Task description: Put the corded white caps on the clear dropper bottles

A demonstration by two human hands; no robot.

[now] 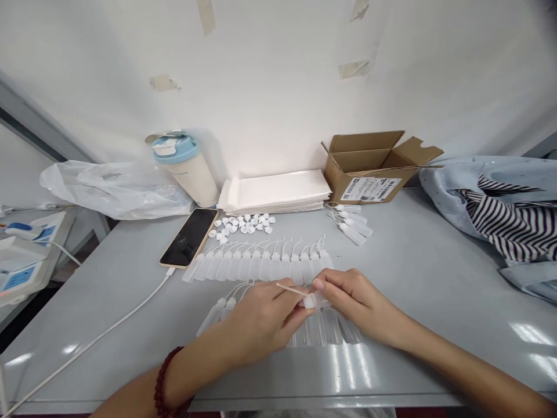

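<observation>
A small translucent plastic bottle (310, 301) with a white cap and a thin tube lies sideways between my hands. My left hand (265, 310) pinches its white cap end, with the tube sticking out over the fingers. Closed around the bottle's body is my right hand (359, 299). Just beyond my hands stretches a row of similar bottles (265, 267), their thin curved tubes pointing away. A nearer row of bottles (322, 328) lies partly hidden under my hands. Small white caps (246, 223) are heaped behind the far row.
A phone (190, 237) on a charging cable (126, 319) lies left, before a tumbler (187, 165) and a plastic bag (113, 188). White packets (278, 191) are stacked along the wall. Several tubed bottles (352, 223) lie before an open cardboard box (374, 168); fabric (513, 215) is at right.
</observation>
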